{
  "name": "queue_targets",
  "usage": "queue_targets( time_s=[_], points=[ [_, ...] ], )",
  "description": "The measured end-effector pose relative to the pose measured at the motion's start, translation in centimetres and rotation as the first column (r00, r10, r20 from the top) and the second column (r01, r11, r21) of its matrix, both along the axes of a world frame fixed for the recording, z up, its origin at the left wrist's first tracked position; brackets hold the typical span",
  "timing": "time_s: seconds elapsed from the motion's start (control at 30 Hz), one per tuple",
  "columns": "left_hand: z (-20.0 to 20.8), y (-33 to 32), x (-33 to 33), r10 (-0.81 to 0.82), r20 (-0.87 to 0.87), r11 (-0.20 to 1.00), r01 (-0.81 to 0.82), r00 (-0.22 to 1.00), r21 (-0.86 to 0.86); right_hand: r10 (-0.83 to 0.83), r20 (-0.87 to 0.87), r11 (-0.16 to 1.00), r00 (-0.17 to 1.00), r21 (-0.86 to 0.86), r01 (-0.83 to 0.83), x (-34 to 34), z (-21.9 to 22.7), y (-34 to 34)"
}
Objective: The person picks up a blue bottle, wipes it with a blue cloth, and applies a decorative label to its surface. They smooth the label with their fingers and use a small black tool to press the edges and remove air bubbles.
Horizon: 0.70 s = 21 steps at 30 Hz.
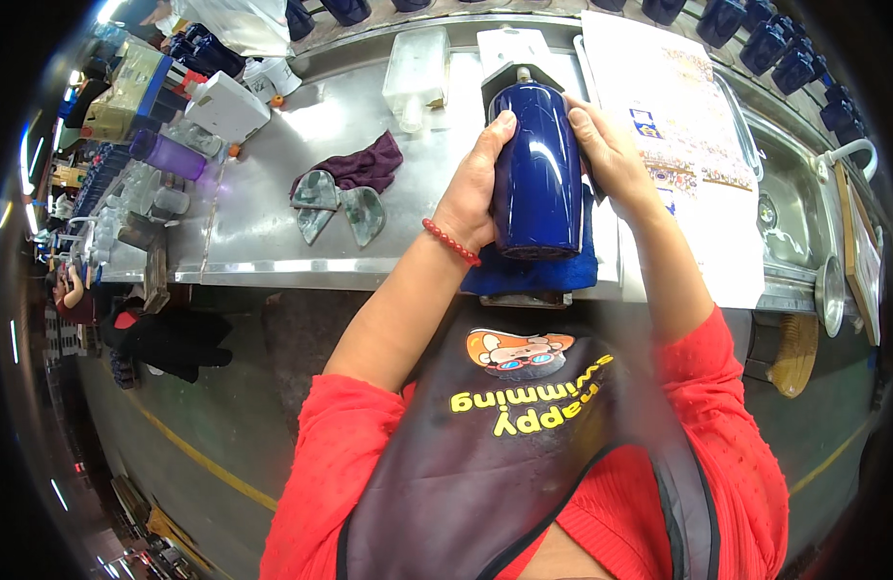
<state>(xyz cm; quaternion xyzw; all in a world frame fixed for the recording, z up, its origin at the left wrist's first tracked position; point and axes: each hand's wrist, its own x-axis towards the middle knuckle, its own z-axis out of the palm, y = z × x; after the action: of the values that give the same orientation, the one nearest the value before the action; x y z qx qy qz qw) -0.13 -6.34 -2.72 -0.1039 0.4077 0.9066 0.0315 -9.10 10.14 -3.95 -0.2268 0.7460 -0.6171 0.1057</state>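
A glossy dark blue bottle-shaped vessel [538, 174] lies between my hands, with a small pale tip at its narrow far end. My left hand [475, 188] grips its left side, thumb along the top. On the opposite side my right hand [609, 155] presses its fingers and thumb to the vessel. A folded blue cloth [533, 278] shows under its near end, at the bench edge. The underside of the vessel and some of my fingertips are hidden. Left of my hands, a crumpled purple cloth [369, 166] lies beside grey-green patterned flat pieces [362, 215].
A metal bench [263, 246] runs across the view. Beyond the vessel stand a see-through plastic box [417, 68] and a white block [514, 46]. To the right are printed sheets [698, 222] and a sink [790, 203]. Bottles, including a purple one [166, 153], crowd the left.
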Motion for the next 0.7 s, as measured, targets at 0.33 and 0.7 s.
queue_targets(
  time_s=[0.33,0.7],
  points=[
    [0.1,0.1,-0.2,-0.002,-0.005,0.999,0.002,1.000,0.051,0.070,-0.435,0.994,0.898,0.102,-0.029,3.9,-1.8,3.8],
    [-1.3,-0.5,-1.6,-0.016,-0.062,0.996,0.022,0.998,0.087,0.045,-0.689,0.992,0.723,0.114,0.047,7.8,-1.5,4.2]
  ],
)
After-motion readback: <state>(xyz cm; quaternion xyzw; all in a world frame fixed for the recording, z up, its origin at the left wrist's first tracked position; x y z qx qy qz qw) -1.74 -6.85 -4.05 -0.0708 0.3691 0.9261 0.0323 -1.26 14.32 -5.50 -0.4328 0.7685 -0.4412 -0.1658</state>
